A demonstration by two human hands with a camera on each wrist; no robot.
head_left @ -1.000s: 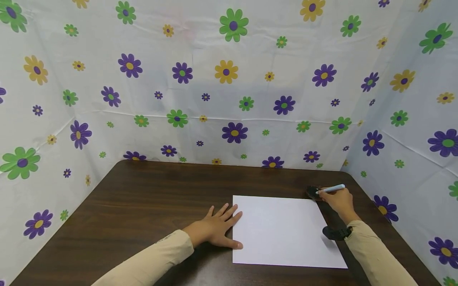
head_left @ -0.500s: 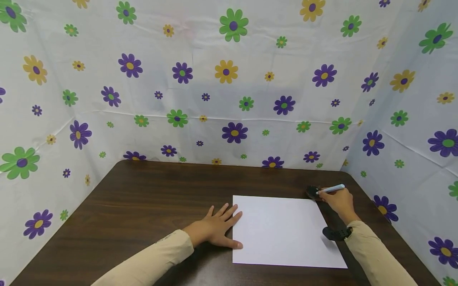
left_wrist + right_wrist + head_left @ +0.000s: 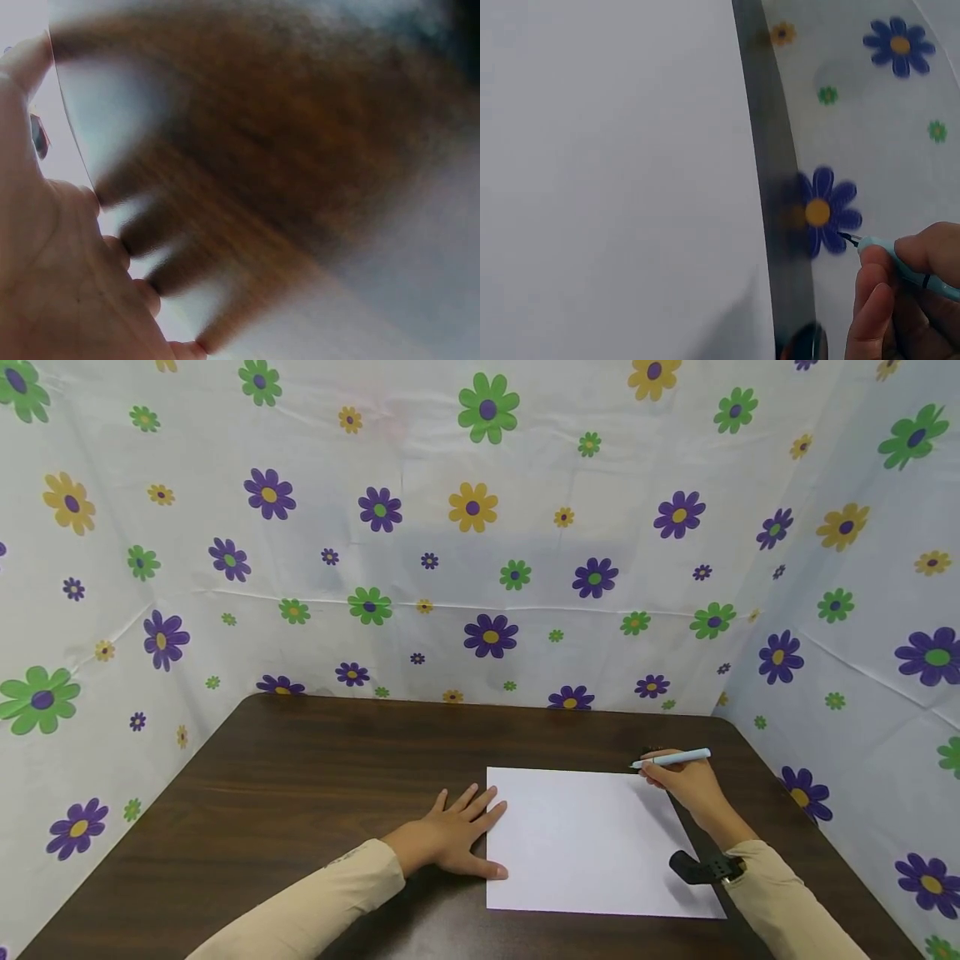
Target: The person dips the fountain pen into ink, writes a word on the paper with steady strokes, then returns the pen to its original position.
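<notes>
My left hand lies with fingers spread on the left edge of a blank white sheet of paper. Its palm and fingertips show in the left wrist view. In my right hand, thumb and fingers pinch a light-blue pen. The pen's thin dark tip is bare and points left, close by the paper's far right corner in the head view. A dark glossy object, reddish at its side, sits beside the paper; in the head view my right hand mostly hides it.
The dark brown wooden table stretches left of and behind the paper. A white flowered curtain hangs along the back and both sides. A black strapped device sits on my right wrist, over the paper's right edge.
My right hand has shifted slightly left with the pen, from over the dark object to the paper's far right corner. My left hand stays put. The head view has tilted slightly.
</notes>
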